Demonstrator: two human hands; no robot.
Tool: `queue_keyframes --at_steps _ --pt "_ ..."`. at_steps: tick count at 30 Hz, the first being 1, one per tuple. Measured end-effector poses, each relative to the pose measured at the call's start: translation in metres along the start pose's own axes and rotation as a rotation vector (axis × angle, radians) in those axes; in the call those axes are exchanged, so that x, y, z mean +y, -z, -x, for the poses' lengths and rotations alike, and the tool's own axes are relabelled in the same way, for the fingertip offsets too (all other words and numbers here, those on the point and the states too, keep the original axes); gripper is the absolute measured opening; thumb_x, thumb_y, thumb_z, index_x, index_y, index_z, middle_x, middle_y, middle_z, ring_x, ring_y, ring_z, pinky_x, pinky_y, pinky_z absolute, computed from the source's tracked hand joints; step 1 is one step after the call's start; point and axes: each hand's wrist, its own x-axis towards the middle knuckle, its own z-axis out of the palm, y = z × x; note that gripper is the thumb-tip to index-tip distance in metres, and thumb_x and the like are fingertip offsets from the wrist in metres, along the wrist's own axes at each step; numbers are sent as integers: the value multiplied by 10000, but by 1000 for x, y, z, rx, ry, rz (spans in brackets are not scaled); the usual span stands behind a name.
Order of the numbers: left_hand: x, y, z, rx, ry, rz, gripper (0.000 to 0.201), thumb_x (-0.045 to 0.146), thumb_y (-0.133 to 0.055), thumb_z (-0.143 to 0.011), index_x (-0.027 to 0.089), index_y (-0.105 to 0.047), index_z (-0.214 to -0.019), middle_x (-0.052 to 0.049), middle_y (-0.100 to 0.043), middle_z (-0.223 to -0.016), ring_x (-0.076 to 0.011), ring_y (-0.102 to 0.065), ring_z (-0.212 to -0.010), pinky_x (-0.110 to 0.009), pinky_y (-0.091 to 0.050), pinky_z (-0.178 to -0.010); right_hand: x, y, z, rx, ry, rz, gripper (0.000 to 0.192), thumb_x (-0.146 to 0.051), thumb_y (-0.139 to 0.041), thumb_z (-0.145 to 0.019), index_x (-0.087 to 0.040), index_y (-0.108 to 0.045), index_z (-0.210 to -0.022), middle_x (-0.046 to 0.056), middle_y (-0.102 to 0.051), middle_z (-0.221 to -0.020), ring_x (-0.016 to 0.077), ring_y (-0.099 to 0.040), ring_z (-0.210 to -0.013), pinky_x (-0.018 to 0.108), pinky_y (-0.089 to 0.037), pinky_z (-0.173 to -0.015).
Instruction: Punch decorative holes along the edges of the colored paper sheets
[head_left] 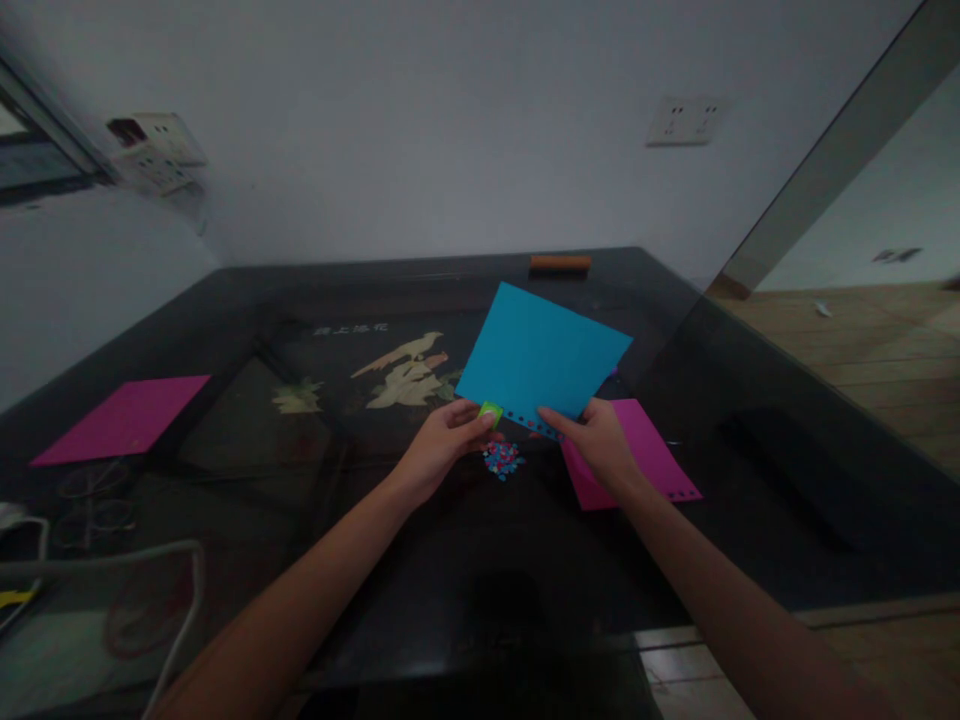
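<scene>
A blue paper sheet (541, 352) is held tilted above the dark glass table (420, 560), with a row of small punched holes along its near edge. My left hand (442, 445) grips a small green hole punch (491, 411) clamped on that near edge. My right hand (596, 445) pinches the same edge a little to the right. Below, between my hands, a small pile of blue and pink paper bits (502, 459) lies on the glass. A pink sheet (645, 450) with punched holes lies under my right hand.
Another pink sheet (124, 417) lies at the table's left. An orange-brown bar (560, 263) sits at the far edge by the wall. White cable and objects (90, 560) occupy the near left corner. The table's right edge borders a wooden floor (862, 350).
</scene>
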Motion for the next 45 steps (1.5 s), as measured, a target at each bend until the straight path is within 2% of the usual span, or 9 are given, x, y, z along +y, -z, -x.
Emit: queue_keyframes --at_steps 4,12,21,27,34,39,45 --pt "-2 2 -2 7 0 52 250 293 -737 -675 126 -629 -828 -31 -643 -823 -109 -612 -682 -224 -478 -627 5 1 -1 -47 -1 -8 316 -397 -690 -679 -144 -680 -868 92 -715 -850 235 -674 -742 394 -542 -707" --pt "-3 3 -4 32 17 90 241 296 -750 -656 126 -622 -769 -10 -628 -754 -106 -610 -655 -215 -480 -589 12 0 -1 -51 6 12 384 -405 -705 -667 -136 -671 -937 106 -700 -952 252 -676 -787 387 -553 -696" --pt "-1 1 -5 39 10 76 233 300 -743 -660 135 -610 -758 -4 -637 -748 -111 -626 -670 -221 -482 -631 0 -5 4 -35 -16 73 279 -392 -685 -688 -146 -677 -821 84 -719 -810 229 -680 -701 352 -549 -655" --pt "-2 2 -5 50 -8 73 220 287 -745 -659 133 -613 -743 5 -626 -738 -87 -605 -642 -201 -479 -617 -3 -4 5 -24 28 152 231 -369 -673 -707 -146 -676 -767 89 -717 -797 227 -672 -694 349 -536 -659" --pt "-2 1 -6 66 -16 96 223 281 -757 -639 128 -610 -705 17 -593 -705 -73 -575 -611 -190 -471 -582 -1 -3 5 -35 46 180 265 -394 -661 -715 -135 -673 -771 93 -712 -777 223 -662 -677 355 -531 -657" --pt "-1 0 -5 78 -16 105 235 283 -761 -629 124 -598 -688 20 -579 -680 -70 -560 -599 -202 -469 -603 0 -3 5 -26 27 185 254 -405 -660 -712 -157 -670 -765 89 -710 -813 223 -660 -681 348 -529 -641" --pt "-1 0 -5 85 -17 106 241 281 -765 -621 129 -587 -677 18 -577 -671 -74 -555 -597 -215 -469 -620 1 -3 4 3 77 245 222 -389 -667 -705 -170 -659 -739 75 -708 -787 220 -648 -680 357 -516 -658"
